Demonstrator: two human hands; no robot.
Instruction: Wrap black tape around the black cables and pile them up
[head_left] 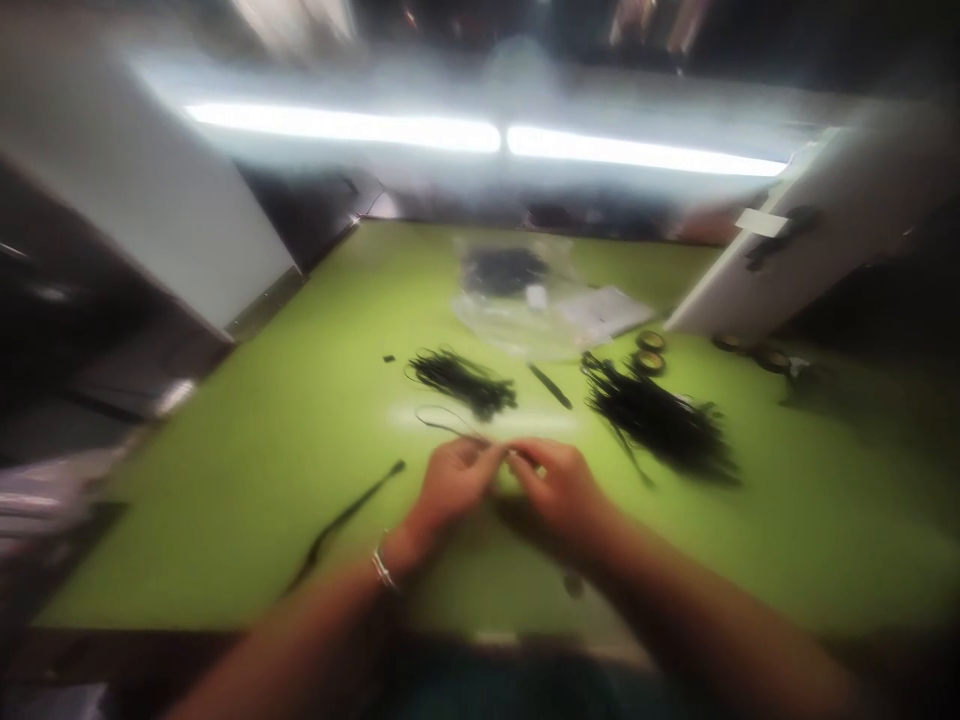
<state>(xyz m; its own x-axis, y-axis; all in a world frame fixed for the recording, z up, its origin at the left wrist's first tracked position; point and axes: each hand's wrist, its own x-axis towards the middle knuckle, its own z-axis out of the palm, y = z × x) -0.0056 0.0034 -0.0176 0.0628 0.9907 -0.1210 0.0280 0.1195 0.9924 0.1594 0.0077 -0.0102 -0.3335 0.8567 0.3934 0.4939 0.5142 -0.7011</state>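
The left hand (461,477) is closed in a pinch on a thin dark cord (442,425), which loops out over the green worktop (247,450) beyond the fingers. The right hand (555,485) meets it, its fingers drawn together at the tips; blur and the fingers themselves hide what lies between them, so whether it also grips the cord is unclear. A bracelet (383,568) circles the left wrist. Both forearms run out of view at the bottom.

Just beyond the hands lies a bundle of black cords (465,383), its strands too smeared to separate. A larger heap of black cords (656,415) sits to the right, with a slim dark tool (550,385) between the two; its type cannot be made out. A single black strap (349,512) lies left of the hands, its near end lost at the left forearm. A small dark piece (388,358) lies beside the bundle.

Farther back, a clear plastic bag (487,312) holds dark contents that are indistinct, near a pale flat packet (607,312). Two small rolls (650,352) stand near the heap. A roundish spot (574,583) beside the right forearm is too blurred to identify.
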